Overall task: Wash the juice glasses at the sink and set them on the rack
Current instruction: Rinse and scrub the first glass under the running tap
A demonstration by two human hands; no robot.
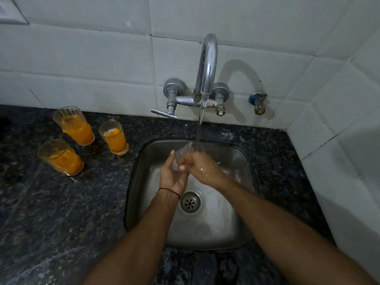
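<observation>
Clear glass (190,150) between both hands' grip

three juice glasses (82,138) on counter (51,202) left of sink (205,229), tap (206,66) behind

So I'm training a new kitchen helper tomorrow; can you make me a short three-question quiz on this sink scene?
1. True or false: water is running from the tap.
2. How many glasses with orange juice stand on the counter?
3. Multiple choice: the clear glass being washed is A) on the counter, B) held by both hands over the sink, C) on a rack.

Key: 1 true. 2 three. 3 B: left hand and right hand hold it under the stream.
</observation>
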